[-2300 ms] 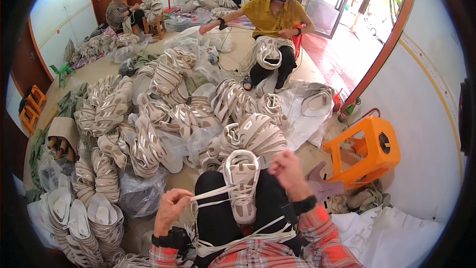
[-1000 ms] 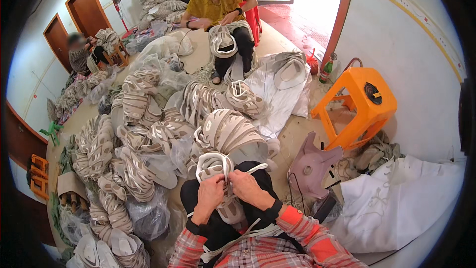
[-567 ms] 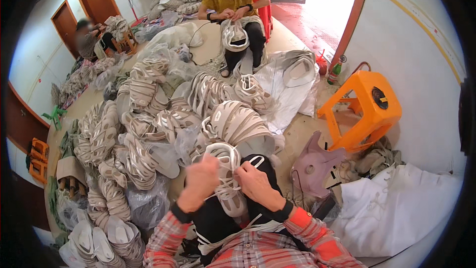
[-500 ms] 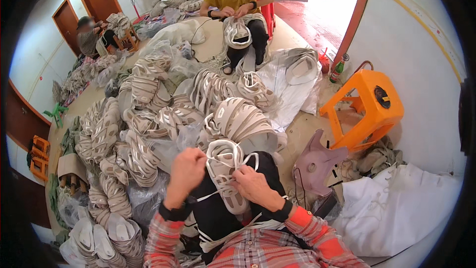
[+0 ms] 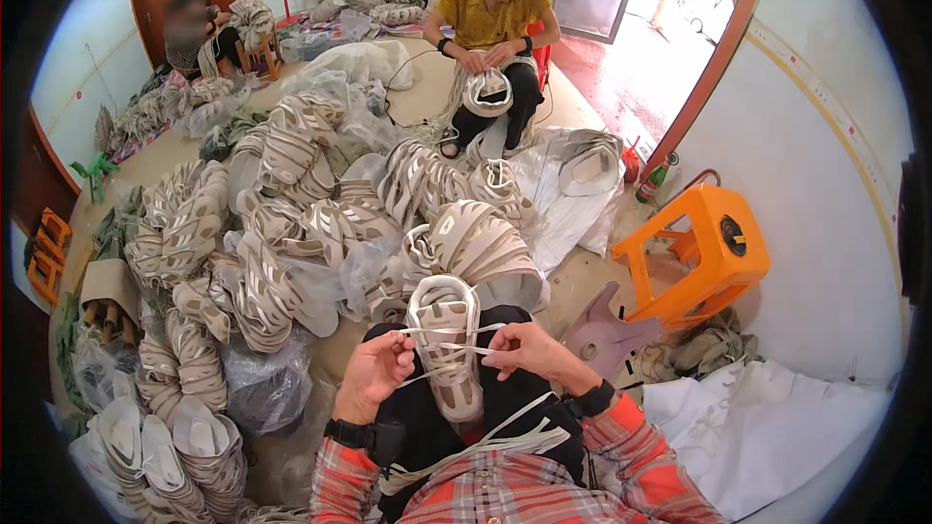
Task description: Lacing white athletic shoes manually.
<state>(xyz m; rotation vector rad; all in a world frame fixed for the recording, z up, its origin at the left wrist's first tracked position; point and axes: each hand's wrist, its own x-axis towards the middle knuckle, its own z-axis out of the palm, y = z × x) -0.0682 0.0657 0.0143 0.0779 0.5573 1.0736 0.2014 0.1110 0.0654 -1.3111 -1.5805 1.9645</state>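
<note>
A beige and white shoe upper (image 5: 457, 404) lies on my lap between my thighs, its opening facing away from me. White shoelace (image 5: 450, 331) runs across its eyelets and stretches out to both sides. My left hand (image 5: 382, 369) is closed, pinching the lace at the shoe's left side. On the other side, my right hand (image 5: 532, 353) pinches lace between thumb and fingers. Loose laces (image 5: 524, 441) lie in a bundle across my lap. Just beyond the shoe stands a nested row of similar uppers (image 5: 482, 245).
Piles of shoe uppers (image 5: 262, 296) and plastic bags spread over the floor to the left. An orange stool (image 5: 694, 257), a mauve plastic piece (image 5: 607, 335) and white cloth (image 5: 767, 432) are on the right. Ahead, a seated person in yellow (image 5: 495, 15) handles another upper.
Both hands have moved apart, drawing the lace out sideways across the shoe. The shoe now sits straighter on my lap. The whole view has shifted slightly.
</note>
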